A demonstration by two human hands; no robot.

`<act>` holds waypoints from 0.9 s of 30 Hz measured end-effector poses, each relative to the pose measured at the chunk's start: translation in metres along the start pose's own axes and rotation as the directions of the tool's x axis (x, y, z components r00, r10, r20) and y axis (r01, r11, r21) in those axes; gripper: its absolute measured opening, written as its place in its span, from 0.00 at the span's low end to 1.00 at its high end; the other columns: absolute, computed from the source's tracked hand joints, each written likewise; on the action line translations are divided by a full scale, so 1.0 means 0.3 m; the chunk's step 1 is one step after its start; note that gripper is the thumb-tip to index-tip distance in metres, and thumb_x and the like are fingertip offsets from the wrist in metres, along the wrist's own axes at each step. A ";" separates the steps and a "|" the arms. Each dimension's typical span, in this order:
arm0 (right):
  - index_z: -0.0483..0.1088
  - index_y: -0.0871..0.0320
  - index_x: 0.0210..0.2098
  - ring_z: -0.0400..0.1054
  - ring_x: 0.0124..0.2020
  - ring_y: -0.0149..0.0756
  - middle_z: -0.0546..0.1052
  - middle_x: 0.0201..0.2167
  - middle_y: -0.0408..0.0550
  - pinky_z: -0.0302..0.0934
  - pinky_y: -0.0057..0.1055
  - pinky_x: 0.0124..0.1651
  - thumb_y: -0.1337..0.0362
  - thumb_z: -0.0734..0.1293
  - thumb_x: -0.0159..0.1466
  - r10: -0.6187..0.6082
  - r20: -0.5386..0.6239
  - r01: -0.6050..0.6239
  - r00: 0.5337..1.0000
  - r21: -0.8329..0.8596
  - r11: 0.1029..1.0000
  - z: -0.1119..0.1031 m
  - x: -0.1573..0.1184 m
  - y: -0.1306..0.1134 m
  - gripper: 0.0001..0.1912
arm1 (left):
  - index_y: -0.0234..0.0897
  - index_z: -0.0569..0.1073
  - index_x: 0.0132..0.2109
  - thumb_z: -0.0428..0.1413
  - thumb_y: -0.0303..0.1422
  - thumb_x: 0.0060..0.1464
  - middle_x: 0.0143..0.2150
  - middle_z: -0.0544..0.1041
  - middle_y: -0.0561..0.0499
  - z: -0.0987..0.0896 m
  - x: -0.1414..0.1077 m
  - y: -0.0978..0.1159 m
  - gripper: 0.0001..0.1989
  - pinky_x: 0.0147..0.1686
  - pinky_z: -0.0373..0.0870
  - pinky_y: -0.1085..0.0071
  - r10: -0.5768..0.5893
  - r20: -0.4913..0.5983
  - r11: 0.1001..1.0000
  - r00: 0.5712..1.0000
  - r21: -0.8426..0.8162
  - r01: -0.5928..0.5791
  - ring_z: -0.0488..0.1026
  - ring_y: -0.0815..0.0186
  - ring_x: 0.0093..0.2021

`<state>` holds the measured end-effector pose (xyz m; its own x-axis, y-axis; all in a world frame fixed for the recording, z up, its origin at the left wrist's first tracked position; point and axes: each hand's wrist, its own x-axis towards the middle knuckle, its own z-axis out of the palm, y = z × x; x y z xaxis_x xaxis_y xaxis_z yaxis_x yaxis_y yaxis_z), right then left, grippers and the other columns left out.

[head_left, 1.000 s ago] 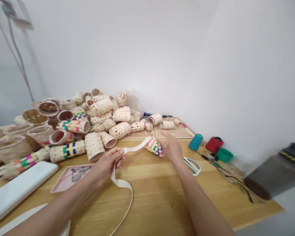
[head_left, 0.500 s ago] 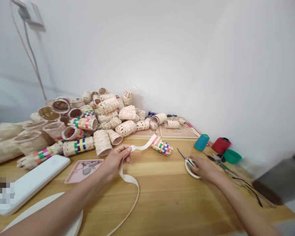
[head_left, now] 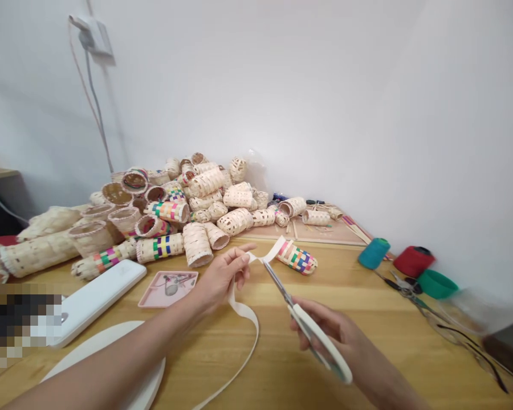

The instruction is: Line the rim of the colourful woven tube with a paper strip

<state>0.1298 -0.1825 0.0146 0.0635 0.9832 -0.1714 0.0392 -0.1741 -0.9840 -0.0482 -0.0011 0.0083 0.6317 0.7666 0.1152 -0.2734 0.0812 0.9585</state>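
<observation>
My left hand (head_left: pixel 228 270) pinches a flat white ribbon (head_left: pixel 247 312) between thumb and forefinger. One end of the ribbon reaches right to the rim of a small woven basket (head_left: pixel 300 257) with coloured checks, lying on its side. The rest droops in a curve over the table towards me. My right hand (head_left: pixel 325 327) grips white-handled scissors (head_left: pixel 301 312), fingers at the handles. The scissor tips meet the ribbon between my left fingers and the basket; whether the blades have cut it I cannot tell.
A large pile of woven baskets (head_left: pixel 205 182) fills the back left. A pink tray (head_left: pixel 167 289), a white oblong device (head_left: pixel 100 302) and a white round plate (head_left: pixel 111 347) lie on the left. Blue thread (head_left: pixel 374 253), red thread (head_left: pixel 414 261), pliers (head_left: pixel 406 287) and glasses (head_left: pixel 465 341) lie right.
My right hand has lifted the scissors from the table's right side and brought their tips left to the ribbon. My left hand keeps its pinch on the ribbon. The view has shifted slightly left.
</observation>
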 end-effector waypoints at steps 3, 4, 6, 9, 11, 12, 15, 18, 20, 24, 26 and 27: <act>0.71 0.50 0.54 0.67 0.36 0.33 0.76 0.40 0.47 0.62 0.29 0.41 0.55 0.75 0.53 0.032 0.022 -0.032 0.999 0.026 0.999 0.026 0.017 -0.005 0.29 | 0.35 0.64 0.28 0.59 0.42 0.52 0.34 0.75 0.48 -0.001 -0.006 0.005 0.17 0.15 0.55 0.80 0.001 0.024 1.000 1.000 0.009 -0.001 0.64 0.74 0.23; 0.71 0.51 0.54 0.67 0.36 0.33 0.76 0.40 0.47 0.61 0.29 0.41 0.55 0.75 0.53 0.044 0.018 -0.045 0.999 0.027 0.999 0.030 0.021 -0.008 0.29 | 0.35 0.64 0.29 0.59 0.42 0.53 0.33 0.75 0.49 -0.002 -0.007 0.003 0.17 0.15 0.55 0.80 -0.001 0.035 1.000 0.999 0.007 0.001 0.62 0.76 0.20; 0.72 0.52 0.53 0.66 0.36 0.33 0.76 0.38 0.46 0.61 0.28 0.40 0.55 0.75 0.53 0.045 0.008 -0.046 0.999 0.034 0.998 0.035 0.028 -0.011 0.29 | 0.35 0.64 0.30 0.58 0.42 0.54 0.32 0.75 0.50 -0.003 -0.007 -0.001 0.16 0.16 0.56 0.80 -0.004 0.061 1.000 0.998 -0.001 0.004 0.60 0.78 0.17; 0.72 0.54 0.53 0.65 0.34 0.32 0.75 0.36 0.47 0.60 0.27 0.37 0.53 0.76 0.51 0.032 -0.001 -0.032 0.999 0.054 0.998 0.042 0.040 -0.007 0.31 | 0.34 0.63 0.30 0.58 0.42 0.54 0.31 0.76 0.50 0.000 -0.008 -0.002 0.16 0.19 0.60 0.78 0.001 0.086 1.000 0.996 -0.020 0.000 0.65 0.76 0.18; 0.72 0.55 0.52 0.65 0.32 0.32 0.75 0.36 0.47 0.59 0.26 0.35 0.51 0.76 0.51 0.030 -0.004 -0.030 1.000 0.069 0.997 0.046 0.046 -0.003 0.32 | 0.34 0.64 0.31 0.58 0.41 0.54 0.30 0.77 0.50 0.002 -0.010 -0.001 0.16 0.23 0.64 0.77 0.007 0.100 1.000 0.995 -0.029 -0.004 0.69 0.73 0.21; 0.72 0.55 0.52 0.64 0.32 0.32 0.75 0.35 0.47 0.58 0.26 0.33 0.51 0.76 0.50 0.030 -0.005 -0.030 1.000 0.075 0.997 0.048 0.049 -0.001 0.32 | 0.34 0.65 0.32 0.58 0.41 0.54 0.29 0.77 0.50 0.002 -0.010 -0.001 0.15 0.25 0.66 0.76 0.006 0.111 0.999 0.994 -0.034 -0.002 0.71 0.71 0.23; 0.72 0.55 0.51 0.64 0.31 0.32 0.74 0.34 0.47 0.57 0.26 0.31 0.52 0.76 0.50 0.029 -0.006 -0.028 1.000 0.076 0.997 0.049 0.051 0.002 0.32 | 0.33 0.68 0.35 0.59 0.42 0.54 0.28 0.78 0.48 0.000 -0.009 -0.005 0.16 0.32 0.71 0.71 -0.006 0.140 0.998 0.990 -0.053 0.014 0.75 0.67 0.28; 0.71 0.55 0.52 0.63 0.31 0.32 0.74 0.35 0.47 0.56 0.26 0.31 0.51 0.76 0.50 0.015 0.006 -0.015 1.000 0.077 0.997 0.044 0.051 0.006 0.32 | 0.32 0.69 0.35 0.62 0.43 0.51 0.31 0.79 0.46 -0.003 -0.004 -0.011 0.17 0.35 0.72 0.69 -0.004 0.128 0.998 0.992 -0.066 0.013 0.76 0.66 0.30; 0.72 0.54 0.52 0.63 0.31 0.31 0.75 0.35 0.47 0.56 0.25 0.31 0.51 0.76 0.50 0.005 0.014 -0.006 1.000 0.087 0.996 0.039 0.052 0.011 0.31 | 0.32 0.69 0.34 0.63 0.43 0.50 0.30 0.79 0.46 -0.003 0.000 -0.013 0.18 0.35 0.73 0.69 -0.005 0.117 0.998 0.993 -0.067 0.013 0.76 0.66 0.30; 0.72 0.53 0.51 0.64 0.31 0.32 0.75 0.36 0.47 0.57 0.26 0.32 0.53 0.76 0.50 0.006 0.015 -0.007 1.000 0.101 0.995 0.029 0.059 0.026 0.30 | 0.32 0.69 0.32 0.64 0.44 0.47 0.29 0.79 0.46 -0.001 0.003 -0.010 0.19 0.34 0.73 0.69 -0.008 0.103 0.999 0.995 -0.048 0.013 0.76 0.65 0.29; 0.72 0.53 0.52 0.64 0.31 0.32 0.75 0.36 0.47 0.57 0.26 0.32 0.53 0.76 0.50 0.003 0.028 -0.006 1.000 0.107 0.994 0.024 0.063 0.034 0.31 | 0.31 0.70 0.32 0.65 0.44 0.46 0.29 0.79 0.46 0.000 0.004 -0.008 0.19 0.33 0.73 0.70 -0.009 0.101 0.999 0.995 -0.038 0.013 0.76 0.65 0.29; 0.72 0.53 0.52 0.64 0.32 0.32 0.75 0.35 0.47 0.57 0.26 0.32 0.53 0.76 0.50 0.000 0.034 -0.004 0.999 0.107 0.994 0.021 0.065 0.037 0.31 | 0.31 0.70 0.32 0.65 0.44 0.46 0.28 0.79 0.47 0.000 0.005 -0.007 0.20 0.33 0.73 0.70 -0.012 0.101 0.999 0.995 -0.035 0.016 0.76 0.66 0.29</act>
<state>0.1251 -0.1648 0.0000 0.0296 0.9845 -0.1731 -0.0684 -0.1707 -0.9829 -0.0467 -0.0002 0.0066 0.7050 0.6974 0.1290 -0.2886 0.1159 0.9504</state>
